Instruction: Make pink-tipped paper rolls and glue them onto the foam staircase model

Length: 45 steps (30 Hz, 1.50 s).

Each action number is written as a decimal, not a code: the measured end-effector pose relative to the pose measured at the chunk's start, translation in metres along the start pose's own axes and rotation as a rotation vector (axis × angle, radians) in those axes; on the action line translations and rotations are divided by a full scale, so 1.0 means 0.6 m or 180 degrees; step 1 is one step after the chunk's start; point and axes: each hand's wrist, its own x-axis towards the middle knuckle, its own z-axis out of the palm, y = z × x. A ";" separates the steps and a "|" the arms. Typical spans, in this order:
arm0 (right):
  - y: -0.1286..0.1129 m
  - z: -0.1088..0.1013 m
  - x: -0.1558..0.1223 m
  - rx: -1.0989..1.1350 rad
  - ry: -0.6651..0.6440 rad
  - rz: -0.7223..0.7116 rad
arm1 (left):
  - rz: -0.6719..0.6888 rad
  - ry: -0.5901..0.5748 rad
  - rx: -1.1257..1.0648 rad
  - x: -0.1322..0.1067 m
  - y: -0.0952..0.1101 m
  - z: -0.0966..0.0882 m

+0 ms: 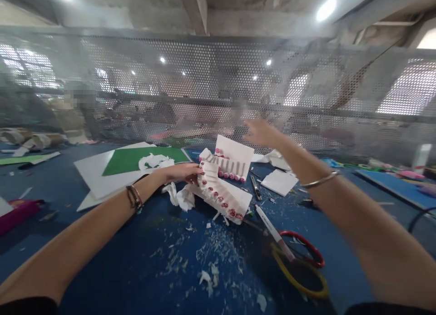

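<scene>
My left hand [185, 172] is closed on the left end of a white paper model [226, 194], a stepped piece edged with a row of red-and-pink roll ends. Behind it, an upright white panel [236, 151] with pink roll ends along its bottom is part of or touching the model; I cannot tell which. Raised above the table, right of the panel, my right hand [264, 132] is slightly blurred, its fingers apart and nothing visible in them. A craft knife [255, 188] and a small white card [279, 182] lie below it.
Scissors with red and yellow handles [318, 256] lie at front right beside a white pen [272, 228]. Crumpled tissue [184, 197], a green sheet [124, 160] and paper scraps [207, 278] cover parts of the blue table. A perforated metal screen [204, 92] stands behind.
</scene>
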 end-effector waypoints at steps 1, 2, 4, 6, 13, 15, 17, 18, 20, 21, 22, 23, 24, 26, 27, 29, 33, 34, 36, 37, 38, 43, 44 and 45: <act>0.002 0.012 0.004 -0.0034 -0.0052 0.0055 | -0.0002 -0.0026 -0.0011 0.001 -0.002 -0.001; 0.005 0.025 0.007 -0.0060 -0.0123 0.0127 | -0.0005 -0.0052 -0.0025 0.001 -0.004 -0.002; 0.014 0.049 0.015 -0.0066 -0.0296 0.0299 | -0.0011 -0.0106 -0.0063 0.004 -0.009 -0.005; 0.026 0.061 0.025 -0.0006 -0.0451 0.0457 | -0.0016 -0.0155 -0.0097 0.006 -0.014 -0.007; 0.054 0.080 0.037 0.0320 -0.0638 0.0967 | 0.0165 0.0051 -0.0513 0.003 -0.014 0.000; 0.055 0.096 0.035 0.0286 -0.0654 0.1078 | 0.0222 0.0203 -0.0554 0.004 -0.014 0.002; 0.055 0.110 0.035 0.0186 -0.0666 0.1157 | 0.0269 0.0408 -0.0550 0.007 -0.015 0.005; 0.056 0.115 0.035 0.0120 -0.0663 0.1178 | 0.0279 0.0503 -0.0524 0.009 -0.016 0.007; 0.056 0.118 0.036 -0.0033 -0.0642 0.1176 | 0.0280 0.0659 -0.0427 0.013 -0.018 0.011; 0.056 0.116 0.037 -0.0115 -0.0628 0.1153 | 0.0275 0.0712 -0.0353 0.014 -0.018 0.012; 0.055 0.113 0.037 -0.0198 -0.0615 0.1122 | 0.0267 0.0744 -0.0260 0.016 -0.019 0.014; 0.054 0.109 0.037 -0.0277 -0.0601 0.1081 | 0.0253 0.0753 -0.0147 0.016 -0.018 0.014; 0.053 0.103 0.036 -0.0355 -0.0582 0.1033 | 0.0230 0.0735 -0.0015 0.016 -0.018 0.014; 0.047 0.088 0.030 -0.0505 -0.0527 0.0904 | 0.0186 0.0663 0.0308 0.014 -0.016 0.010; 0.043 0.079 0.025 -0.0575 -0.0495 0.0821 | 0.0177 0.0628 0.0477 0.012 -0.014 0.006; 0.032 0.059 0.009 -0.0701 -0.0461 0.0604 | 0.0214 0.0606 0.0793 0.007 -0.011 -0.003; 0.003 0.016 -0.057 -0.0863 -0.0511 0.0066 | 0.0217 0.0288 0.2319 -0.010 0.003 -0.015; -0.004 0.007 -0.079 -0.0879 -0.0538 -0.0056 | 0.0192 0.0079 0.2728 -0.014 0.007 -0.014; -0.017 -0.006 -0.130 -0.0888 -0.0614 -0.0260 | 0.0136 -0.0249 0.3273 -0.022 0.016 -0.006; -0.023 -0.010 -0.156 -0.0883 -0.0653 -0.0347 | 0.0112 -0.0281 0.3473 -0.025 0.019 0.000; -0.027 -0.013 -0.183 -0.0866 -0.0723 -0.0433 | 0.0062 -0.0220 0.3655 -0.027 0.022 0.006; -0.032 -0.013 -0.292 -0.0615 -0.0995 -0.0574 | 0.0117 -0.0013 0.3843 -0.031 0.019 0.019; -0.031 -0.013 -0.305 -0.0515 -0.1022 -0.0589 | 0.0173 0.0031 0.3836 -0.032 0.018 0.016; -0.030 -0.013 -0.315 -0.0422 -0.1010 -0.0577 | 0.0215 0.0090 0.3836 -0.035 0.018 0.013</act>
